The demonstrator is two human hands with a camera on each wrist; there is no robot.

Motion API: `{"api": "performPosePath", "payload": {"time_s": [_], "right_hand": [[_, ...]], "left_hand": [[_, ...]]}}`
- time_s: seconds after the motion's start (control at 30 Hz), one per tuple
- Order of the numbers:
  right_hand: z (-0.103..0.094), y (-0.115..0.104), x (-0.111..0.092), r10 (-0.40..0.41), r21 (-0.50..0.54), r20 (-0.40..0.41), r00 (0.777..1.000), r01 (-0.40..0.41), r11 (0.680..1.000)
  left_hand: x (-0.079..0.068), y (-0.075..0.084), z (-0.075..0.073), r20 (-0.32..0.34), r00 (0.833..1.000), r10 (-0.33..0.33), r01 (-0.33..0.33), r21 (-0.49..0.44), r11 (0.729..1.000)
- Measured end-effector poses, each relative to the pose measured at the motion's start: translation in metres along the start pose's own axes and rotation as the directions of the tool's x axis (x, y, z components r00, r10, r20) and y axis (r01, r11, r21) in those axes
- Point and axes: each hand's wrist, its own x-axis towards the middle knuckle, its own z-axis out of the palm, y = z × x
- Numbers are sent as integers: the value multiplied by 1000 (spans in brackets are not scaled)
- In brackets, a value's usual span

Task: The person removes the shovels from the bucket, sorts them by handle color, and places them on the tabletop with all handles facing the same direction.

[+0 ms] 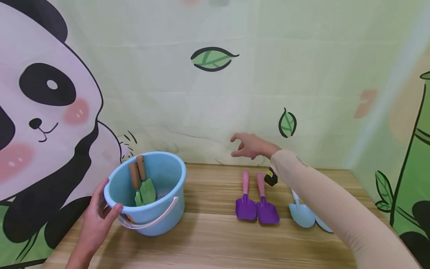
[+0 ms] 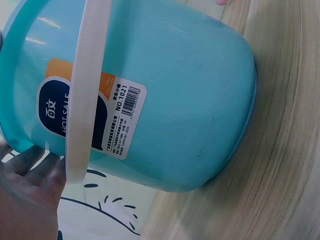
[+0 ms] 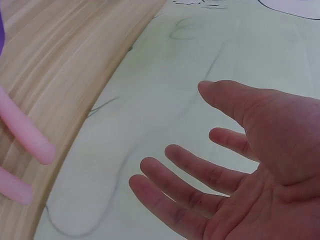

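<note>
At the left of the wooden table stands a light blue bucket [image 1: 168, 215] with a pale handle [image 1: 158, 220] hanging down its front. My left hand [image 1: 99, 215] holds the bucket near its rim, thumb at the front; in the left wrist view, the fingers [image 2: 42, 167] touch the wall beside the handle. Inside lean two small trowels, one with a green blade [image 1: 147, 191], both with brown handles. My right hand [image 1: 250, 145] hovers, holding nothing, behind two purple shovels [image 1: 246, 207] with pink handles; the right wrist view shows its fingers spread apart.
Right of the purple shovels lie two light blue shovels [image 1: 302, 216], partly covered by the right sleeve [image 1: 322, 190]. A small black object [image 1: 270, 177] shows below the right wrist. A printed cloth [image 1: 161, 86] with a panda and leaves rises behind the table [image 1: 215, 239].
</note>
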Motion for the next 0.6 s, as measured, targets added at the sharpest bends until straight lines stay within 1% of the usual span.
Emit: {"api": "performPosePath", "payload": {"time_s": [0.1, 0.33, 0.6], "right_hand": [[-4, -5, 1, -17, 0, 4, 1000, 17, 1000], [-16, -20, 5, -54, 17, 20, 998, 53, 998], [-29, -43, 6, -118, 21, -5, 993, 118, 993]], "left_hand": [[0, -1, 0, 0, 1000, -1, 1, 0, 1000], [2, -2, -2, 17, 999, -29, 29, -4, 1000], [2, -1, -1, 13, 1000, -27, 27, -6, 1000]]}}
